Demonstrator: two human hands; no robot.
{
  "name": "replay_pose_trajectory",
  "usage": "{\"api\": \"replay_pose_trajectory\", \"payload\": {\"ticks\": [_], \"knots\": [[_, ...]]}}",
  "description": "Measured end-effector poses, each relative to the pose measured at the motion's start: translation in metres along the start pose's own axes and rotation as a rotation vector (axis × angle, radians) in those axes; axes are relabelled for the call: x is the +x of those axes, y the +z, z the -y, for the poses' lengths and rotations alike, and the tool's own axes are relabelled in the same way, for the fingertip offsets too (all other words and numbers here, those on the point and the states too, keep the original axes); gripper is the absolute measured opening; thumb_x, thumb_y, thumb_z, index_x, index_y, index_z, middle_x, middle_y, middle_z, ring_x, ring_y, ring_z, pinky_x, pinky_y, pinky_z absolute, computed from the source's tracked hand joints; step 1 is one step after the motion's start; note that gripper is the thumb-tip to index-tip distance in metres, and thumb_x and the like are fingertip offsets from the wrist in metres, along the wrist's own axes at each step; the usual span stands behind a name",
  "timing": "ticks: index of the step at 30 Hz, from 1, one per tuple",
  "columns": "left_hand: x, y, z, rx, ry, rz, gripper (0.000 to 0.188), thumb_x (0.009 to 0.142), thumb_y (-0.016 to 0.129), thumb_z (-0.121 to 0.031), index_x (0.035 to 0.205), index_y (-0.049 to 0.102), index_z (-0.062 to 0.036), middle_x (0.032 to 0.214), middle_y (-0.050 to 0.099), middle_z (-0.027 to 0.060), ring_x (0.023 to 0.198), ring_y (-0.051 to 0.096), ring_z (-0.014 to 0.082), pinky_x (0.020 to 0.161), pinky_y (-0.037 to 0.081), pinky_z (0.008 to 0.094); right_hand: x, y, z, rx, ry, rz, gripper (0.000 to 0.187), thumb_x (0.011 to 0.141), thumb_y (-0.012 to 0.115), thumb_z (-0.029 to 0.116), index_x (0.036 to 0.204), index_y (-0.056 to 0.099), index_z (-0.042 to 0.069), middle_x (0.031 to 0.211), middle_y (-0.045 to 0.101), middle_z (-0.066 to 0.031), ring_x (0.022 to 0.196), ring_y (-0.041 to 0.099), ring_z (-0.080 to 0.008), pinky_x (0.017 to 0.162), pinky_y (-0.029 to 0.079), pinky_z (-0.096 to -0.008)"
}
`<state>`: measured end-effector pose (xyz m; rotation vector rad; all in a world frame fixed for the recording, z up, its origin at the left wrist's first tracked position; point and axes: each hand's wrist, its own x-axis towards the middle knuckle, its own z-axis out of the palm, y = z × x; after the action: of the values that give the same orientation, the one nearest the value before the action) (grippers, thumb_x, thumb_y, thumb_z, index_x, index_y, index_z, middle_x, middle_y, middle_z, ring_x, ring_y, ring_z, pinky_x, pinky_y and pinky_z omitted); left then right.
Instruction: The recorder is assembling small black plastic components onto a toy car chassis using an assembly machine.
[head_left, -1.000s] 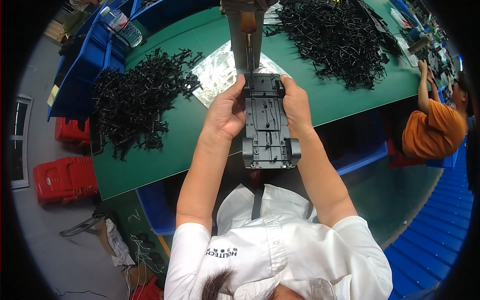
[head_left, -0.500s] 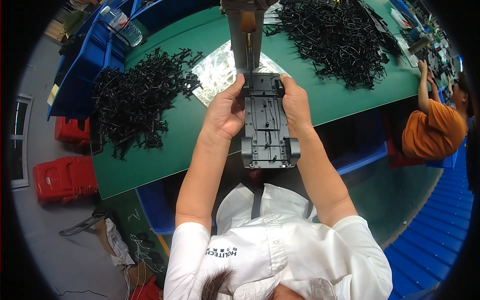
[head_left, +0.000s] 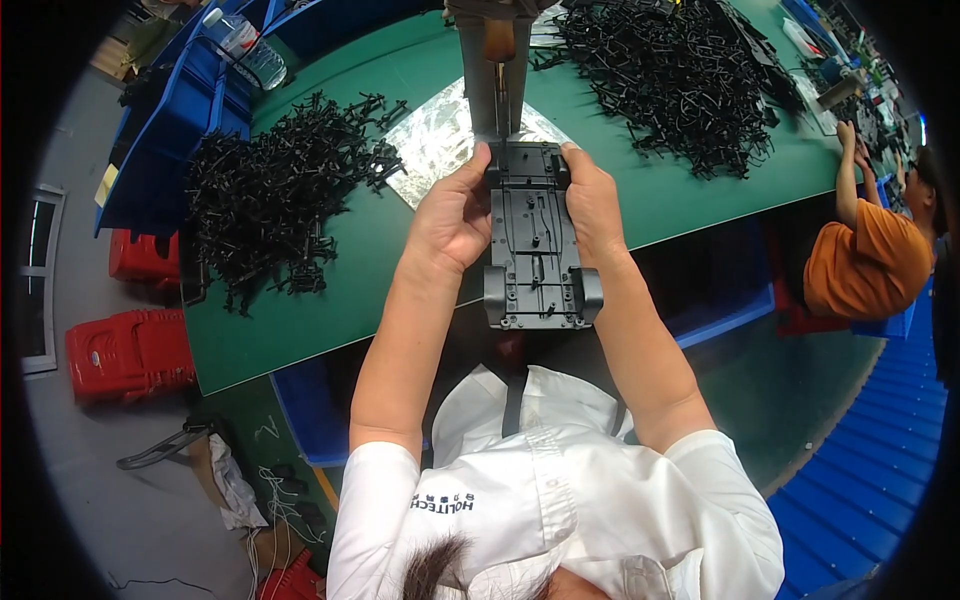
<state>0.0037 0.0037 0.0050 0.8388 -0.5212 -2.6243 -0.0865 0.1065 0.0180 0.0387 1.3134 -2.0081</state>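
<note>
Between my two hands is a long black plastic chassis (head_left: 533, 235) with raised posts and curved flanks at its near end. My left hand (head_left: 452, 215) grips its far left edge, thumb on top. My right hand (head_left: 594, 205) is closed on the far right edge. A screwdriver-like vertical tool (head_left: 501, 75) on a grey upright post comes down at the chassis's far left corner; whether its tip touches cannot be made out. Beneath the tool lies a shiny silvery sheet (head_left: 425, 150) on the green table (head_left: 290, 335).
Heaps of small black plastic parts lie on the table, a left pile (head_left: 265, 205) and a right pile (head_left: 680, 85). A water bottle (head_left: 250, 55) stands by a blue bin (head_left: 165, 150). Red stools (head_left: 130, 355) are at left. Another person in an orange top (head_left: 868, 265) works at right.
The chassis has tilted or shifted slightly, its near end now a little higher in view. Both hands keep their hold on it.
</note>
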Motion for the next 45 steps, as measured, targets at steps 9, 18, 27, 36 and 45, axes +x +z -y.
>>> {"api": "replay_pose_trajectory", "payload": {"ticks": [9, 18, 27, 36, 45], "knots": [[0.004, -0.001, -0.001, -0.017, -0.016, 0.008, 0.022, 0.085, 0.064, -0.019, 0.098, 0.058, -0.0022, 0.093, 0.062, 0.007, 0.087, 0.06, 0.0175, 0.08, 0.051, 0.0311, -0.001, 0.002, 0.003, -0.025, -0.008, -0.024, 0.03, 0.089, 0.044, 0.023, 0.086, 0.057, -0.005, 0.076, 0.06, -0.0091, 0.06, 0.058, -0.0152, 0.054, 0.049, -0.0297], [0.012, -0.005, -0.003, 0.007, -0.03, 0.042, 0.022, 0.085, 0.064, -0.02, 0.096, 0.058, -0.0023, 0.09, 0.062, 0.0069, 0.085, 0.061, 0.0174, 0.077, 0.052, 0.0316, -0.002, 0.003, 0.006, -0.037, 0.018, -0.016, 0.034, 0.09, 0.049, 0.028, 0.097, 0.058, -0.004, 0.079, 0.06, -0.0053, 0.062, 0.057, -0.0114, 0.056, 0.049, -0.0261], [0.012, -0.003, -0.005, 0.057, -0.044, 0.056, 0.024, 0.086, 0.063, -0.023, 0.097, 0.058, -0.002, 0.089, 0.061, 0.0069, 0.082, 0.059, 0.016, 0.074, 0.052, 0.0298, 0.006, -0.002, 0.002, -0.013, 0.011, -0.011, 0.03, 0.09, 0.05, 0.026, 0.093, 0.058, -0.003, 0.079, 0.06, -0.0066, 0.061, 0.058, -0.0121, 0.056, 0.05, -0.0263], [0.01, 0.002, -0.007, 0.093, -0.017, 0.033, 0.022, 0.085, 0.064, -0.023, 0.093, 0.059, -0.0027, 0.086, 0.06, 0.0061, 0.08, 0.059, 0.0156, 0.072, 0.053, 0.0295, 0.015, -0.006, -0.001, 0.018, 0.026, 0.017, 0.031, 0.09, 0.049, 0.026, 0.092, 0.058, -0.004, 0.076, 0.062, -0.0069, 0.06, 0.06, -0.0126, 0.054, 0.051, -0.0261], [0.01, 0.002, -0.01, 0.132, -0.038, 0.015, 0.024, 0.084, 0.065, -0.026, 0.091, 0.059, -0.0035, 0.085, 0.06, 0.006, 0.077, 0.059, 0.0151, 0.069, 0.054, 0.0307, 0.014, -0.004, 0.001, 0.065, 0.062, 0.033, 0.029, 0.09, 0.049, 0.025, 0.093, 0.057, -0.003, 0.078, 0.062, -0.008, 0.061, 0.06, -0.0139, 0.055, 0.051, -0.0269]]}}
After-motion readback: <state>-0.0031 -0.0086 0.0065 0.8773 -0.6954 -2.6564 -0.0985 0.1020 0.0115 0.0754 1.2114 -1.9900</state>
